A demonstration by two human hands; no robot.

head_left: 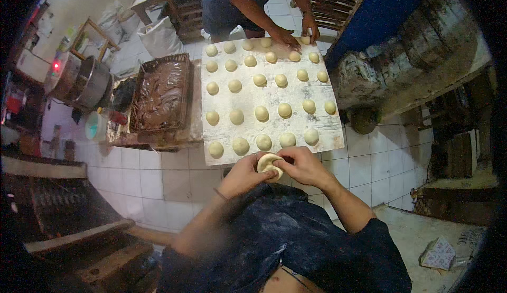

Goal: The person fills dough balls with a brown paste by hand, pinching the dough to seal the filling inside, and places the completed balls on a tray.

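A flattened piece of dough [269, 166] is held between both my hands, just off the near edge of a floured board [222, 158]. My left hand [245, 173] cups it from the left side, fingers curled beneath and thumb on the rim. With thumb and fingers my right hand [302, 167] pinches its right edge. Whether anything lies inside the dough is hidden. Rows of round dough balls [262, 114] cover the board; the nearest dough ball [264, 142] sits right beyond my hands.
Left of the board stands a rectangular tray [133, 126] of glossy brown filling. Across the board another person's hands [289, 38] touch the far dough balls. A large metal pot [91, 81] and a pale tub [95, 126] stand further left. A blue panel [377, 15] rises at the right.
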